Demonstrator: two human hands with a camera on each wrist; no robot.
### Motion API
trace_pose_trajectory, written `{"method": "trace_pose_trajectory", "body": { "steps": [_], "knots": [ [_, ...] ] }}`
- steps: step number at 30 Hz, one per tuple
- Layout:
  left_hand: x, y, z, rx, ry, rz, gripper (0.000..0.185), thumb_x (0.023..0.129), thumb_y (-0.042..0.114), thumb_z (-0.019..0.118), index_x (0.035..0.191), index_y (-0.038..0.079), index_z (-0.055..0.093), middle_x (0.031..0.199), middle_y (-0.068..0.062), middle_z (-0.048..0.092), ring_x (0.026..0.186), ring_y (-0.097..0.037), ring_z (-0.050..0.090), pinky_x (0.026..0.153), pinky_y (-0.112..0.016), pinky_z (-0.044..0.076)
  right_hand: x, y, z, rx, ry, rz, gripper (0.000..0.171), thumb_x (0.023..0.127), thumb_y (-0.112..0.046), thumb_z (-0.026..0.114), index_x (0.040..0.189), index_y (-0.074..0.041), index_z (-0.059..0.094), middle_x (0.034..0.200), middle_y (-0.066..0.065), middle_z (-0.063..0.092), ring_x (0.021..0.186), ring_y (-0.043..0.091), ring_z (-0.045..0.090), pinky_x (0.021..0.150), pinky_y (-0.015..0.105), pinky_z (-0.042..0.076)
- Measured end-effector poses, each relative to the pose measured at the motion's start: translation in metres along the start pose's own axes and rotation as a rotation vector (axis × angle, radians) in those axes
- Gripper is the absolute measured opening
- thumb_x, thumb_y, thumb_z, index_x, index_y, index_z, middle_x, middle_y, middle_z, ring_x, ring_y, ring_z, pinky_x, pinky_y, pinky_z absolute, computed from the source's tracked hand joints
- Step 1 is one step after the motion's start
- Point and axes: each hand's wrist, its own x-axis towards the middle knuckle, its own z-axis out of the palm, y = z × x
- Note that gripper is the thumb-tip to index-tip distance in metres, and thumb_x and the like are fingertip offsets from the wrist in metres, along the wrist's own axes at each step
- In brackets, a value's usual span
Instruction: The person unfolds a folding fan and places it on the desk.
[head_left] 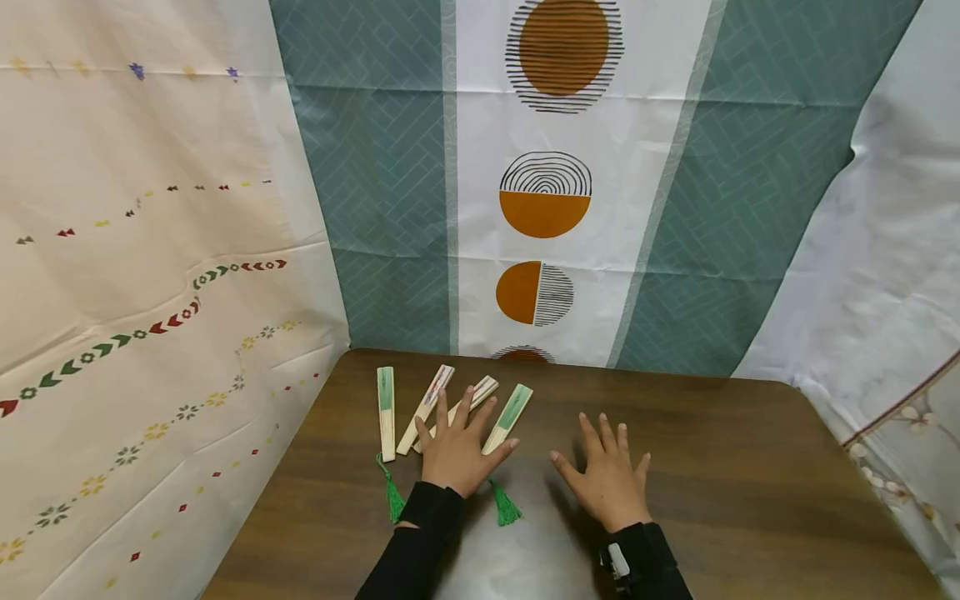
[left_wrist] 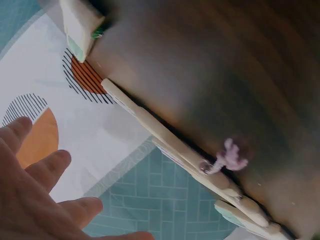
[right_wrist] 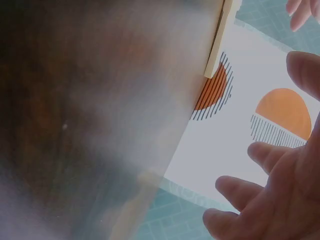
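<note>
Four folded fans lie in a row on the brown table, near its far edge and toward the far left corner. The leftmost fan lies almost straight front to back, well clear of the hands; the second fan and third fan slant to the right, and the fourth fan slants the same way. Two green tassels show, one trailing from the leftmost fan and one from the fourth.

The left hand lies palm down over the near ends of the middle fans, fingers straight and spread apart, gripping nothing. The right hand rests flat on bare wood just to the right of the fans, fingers also straight and fanned out, touching no fan. Both arms wear black sleeves.
</note>
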Motion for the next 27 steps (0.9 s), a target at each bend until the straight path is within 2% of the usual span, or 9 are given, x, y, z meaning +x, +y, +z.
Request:
{"method": "trace_pose_trajectory", "body": {
  "steps": [6, 8, 13, 17, 18, 21, 24, 25, 27],
  "knots": [
    [0.003, 0.007, 0.007, 0.05, -0.015, 0.034, 0.084, 0.104, 0.077, 0.065, 0.17, 0.027, 0.054, 0.178, -0.016, 0.051, 0.173, -0.056, 0.026, 0.126, -0.095, 0.027, 0.001, 0.0, -0.002, -0.006, -0.012, -0.004, 0.092, 0.109, -0.065, 0.069, 0.178, -0.013, 0.039, 0.185, 0.03, 0.027, 0.172, 0.061, 0.016, 0.125, 0.1, 0.009],
    [0.004, 0.011, 0.009, 0.068, -0.067, 0.023, 0.085, 0.105, 0.077, 0.064, 0.17, 0.023, 0.055, 0.177, -0.015, 0.053, 0.174, -0.054, 0.026, 0.129, -0.093, 0.026, 0.001, 0.0, -0.002, -0.003, -0.015, -0.005, 0.091, 0.109, -0.064, 0.069, 0.178, -0.013, 0.039, 0.185, 0.03, 0.027, 0.172, 0.06, 0.016, 0.125, 0.1, 0.009],
    [0.005, 0.021, 0.015, 0.115, -0.246, -0.034, 0.081, 0.105, 0.074, 0.066, 0.162, 0.017, 0.064, 0.176, -0.012, 0.054, 0.175, -0.05, 0.025, 0.132, -0.089, 0.024, 0.0, -0.002, -0.001, -0.003, -0.034, -0.002, 0.09, 0.109, -0.065, 0.068, 0.178, -0.015, 0.04, 0.185, 0.03, 0.028, 0.172, 0.06, 0.017, 0.125, 0.1, 0.01],
    [0.003, 0.025, 0.019, 0.154, -0.313, -0.058, 0.079, 0.104, 0.074, 0.066, 0.159, 0.017, 0.068, 0.175, -0.01, 0.056, 0.175, -0.047, 0.028, 0.134, -0.086, 0.026, -0.001, -0.001, 0.001, 0.006, -0.043, 0.001, 0.089, 0.109, -0.065, 0.068, 0.178, -0.015, 0.039, 0.185, 0.03, 0.028, 0.172, 0.06, 0.017, 0.125, 0.1, 0.01],
    [0.003, 0.025, 0.022, 0.167, -0.312, -0.056, 0.078, 0.103, 0.073, 0.067, 0.158, 0.017, 0.069, 0.174, -0.01, 0.057, 0.174, -0.047, 0.03, 0.133, -0.085, 0.028, 0.0, -0.001, 0.001, 0.009, -0.043, 0.002, 0.089, 0.109, -0.064, 0.068, 0.178, -0.015, 0.039, 0.185, 0.03, 0.027, 0.173, 0.06, 0.016, 0.126, 0.099, 0.01],
    [0.003, 0.032, 0.014, 0.179, -0.328, -0.052, 0.075, 0.102, 0.07, 0.072, 0.153, 0.015, 0.072, 0.17, -0.011, 0.062, 0.172, -0.049, 0.033, 0.134, -0.082, 0.032, 0.001, 0.0, 0.002, 0.007, -0.034, 0.001, 0.089, 0.109, -0.063, 0.069, 0.178, -0.015, 0.039, 0.185, 0.03, 0.027, 0.173, 0.059, 0.016, 0.126, 0.099, 0.009],
    [0.005, 0.035, 0.015, 0.198, -0.31, -0.034, 0.07, 0.1, 0.066, 0.078, 0.144, 0.012, 0.078, 0.159, -0.015, 0.071, 0.166, -0.051, 0.045, 0.131, -0.078, 0.042, 0.003, 0.001, 0.003, 0.006, -0.034, -0.001, 0.09, 0.108, -0.062, 0.071, 0.178, -0.015, 0.039, 0.185, 0.03, 0.028, 0.173, 0.06, 0.017, 0.126, 0.099, 0.01],
    [0.005, 0.034, 0.019, 0.203, -0.297, -0.023, 0.068, 0.099, 0.066, 0.079, 0.139, 0.011, 0.08, 0.153, -0.015, 0.075, 0.161, -0.05, 0.051, 0.128, -0.077, 0.046, 0.003, 0.001, 0.004, 0.007, -0.035, -0.002, 0.09, 0.108, -0.062, 0.071, 0.178, -0.015, 0.039, 0.185, 0.03, 0.028, 0.173, 0.06, 0.018, 0.126, 0.099, 0.01],
    [0.007, 0.026, 0.039, 0.236, -0.246, 0.011, 0.061, 0.097, 0.066, 0.082, 0.124, 0.011, 0.085, 0.134, -0.014, 0.082, 0.143, -0.046, 0.067, 0.117, -0.071, 0.057, 0.003, 0.0, 0.005, 0.008, -0.037, -0.002, 0.089, 0.108, -0.062, 0.071, 0.178, -0.015, 0.039, 0.185, 0.03, 0.028, 0.173, 0.059, 0.018, 0.126, 0.099, 0.01]
  ]
}}
